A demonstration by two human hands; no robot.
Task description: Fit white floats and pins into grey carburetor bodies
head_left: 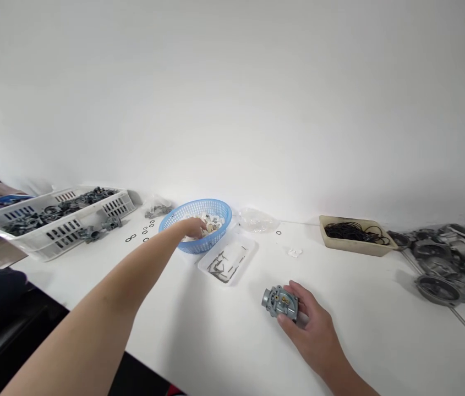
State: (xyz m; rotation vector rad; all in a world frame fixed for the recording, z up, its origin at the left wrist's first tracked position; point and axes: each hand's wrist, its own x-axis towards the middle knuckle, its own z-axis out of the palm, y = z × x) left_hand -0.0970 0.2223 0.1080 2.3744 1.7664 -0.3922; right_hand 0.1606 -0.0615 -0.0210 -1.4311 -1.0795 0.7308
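Observation:
My left hand (194,227) reaches into a round blue mesh basket (205,245) of small white parts (212,221); its fingertips are hidden among them, so what they hold, if anything, does not show. A grey metal carburetor-like part (280,302) is gripped in my right hand (312,324) just above the white table, fingers behind it and thumb in front. Its open side with a brass piece faces up. Between the hands lies a white tray (250,248) with thin metal pins (220,268).
At the left, a white crate (46,246) holds metal parts, with black rings (145,232) beside it. Clear plastic bags (257,220) lie near the wall. A beige tray (354,246) holds black rings; metal castings (438,289) are piled at the right.

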